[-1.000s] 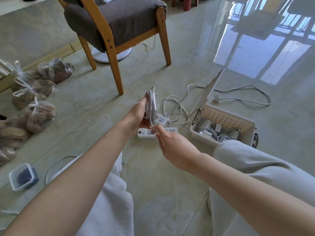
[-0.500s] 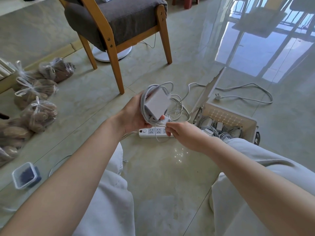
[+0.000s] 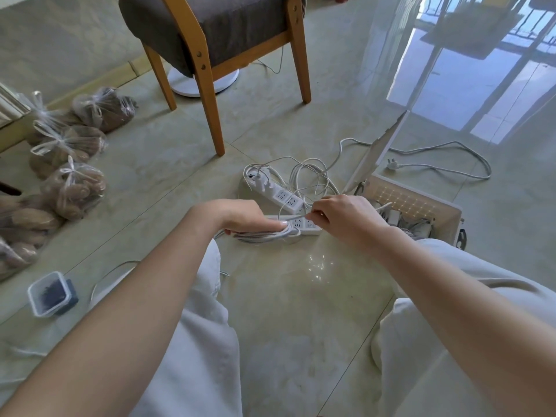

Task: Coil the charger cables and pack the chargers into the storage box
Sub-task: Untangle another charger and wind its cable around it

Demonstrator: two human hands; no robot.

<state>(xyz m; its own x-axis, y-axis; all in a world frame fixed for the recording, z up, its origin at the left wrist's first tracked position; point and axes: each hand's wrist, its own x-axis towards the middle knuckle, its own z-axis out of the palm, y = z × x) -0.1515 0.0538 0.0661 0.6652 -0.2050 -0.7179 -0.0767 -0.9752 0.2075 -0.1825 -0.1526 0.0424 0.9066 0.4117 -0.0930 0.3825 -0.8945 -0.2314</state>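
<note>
My left hand point(image 3: 240, 216) holds a white charger, palm down, with its grey cable coil point(image 3: 266, 235) wound around it and showing below my fingers. My right hand point(image 3: 340, 218) pinches the loose end of that cable just right of the coil. Both hands hover over a white power strip point(image 3: 310, 225) on the floor. The beige storage box point(image 3: 421, 206) stands to the right with its lid point(image 3: 377, 152) raised, holding several coiled chargers. The charger body is mostly hidden under my left hand.
A second power strip point(image 3: 281, 195) lies in a tangle of white cables point(image 3: 310, 173) behind my hands. A plug and cord point(image 3: 436, 168) trail behind the box. A wooden chair point(image 3: 216, 40) stands beyond. Tied bags point(image 3: 72, 188) and a small plastic container point(image 3: 49, 293) sit left.
My left hand has turned palm down and lowered the wound charger toward the floor. My right hand has risen to the right, still pinching the cable end.
</note>
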